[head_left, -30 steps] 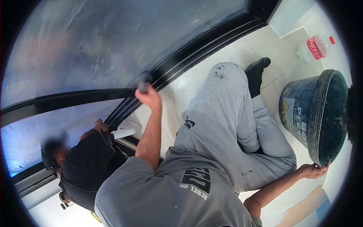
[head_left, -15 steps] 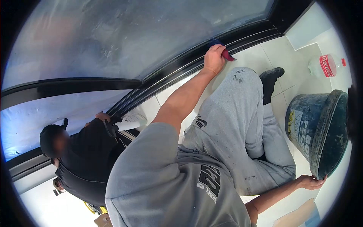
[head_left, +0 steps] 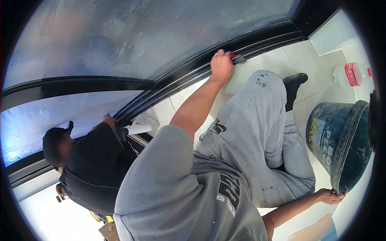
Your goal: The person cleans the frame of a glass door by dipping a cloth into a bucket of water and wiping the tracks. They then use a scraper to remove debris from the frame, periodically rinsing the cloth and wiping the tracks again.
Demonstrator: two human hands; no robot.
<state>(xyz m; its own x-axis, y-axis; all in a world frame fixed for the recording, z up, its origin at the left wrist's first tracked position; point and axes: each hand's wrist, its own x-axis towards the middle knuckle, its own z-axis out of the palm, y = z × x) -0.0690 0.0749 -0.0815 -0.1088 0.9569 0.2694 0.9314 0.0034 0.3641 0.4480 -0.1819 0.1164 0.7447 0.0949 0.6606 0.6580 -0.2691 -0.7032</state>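
Note:
My left hand (head_left: 222, 65) is closed around a cloth, red and grey (head_left: 238, 58), pressed against the black frame rail (head_left: 261, 43) at the foot of a large glass pane (head_left: 132, 40). Part of the cloth is hidden under my fingers. My right hand (head_left: 331, 197) grips the rim of a dark, stained bucket (head_left: 331, 136), which is tilted on its side with its mouth facing right. My bent legs in grey trousers lie between the rail and the bucket.
A plastic bottle with a red label (head_left: 352, 74) is at the upper right. To the left, a co-worker in black (head_left: 90, 164) crouches by the same frame, near a white bottle or container (head_left: 144, 123). A cardboard piece (head_left: 311, 229) lies at the lower right.
My left hand has slid a little to the left along the rail with the cloth, whose grey end now shows. My right hand stays on the bucket rim.

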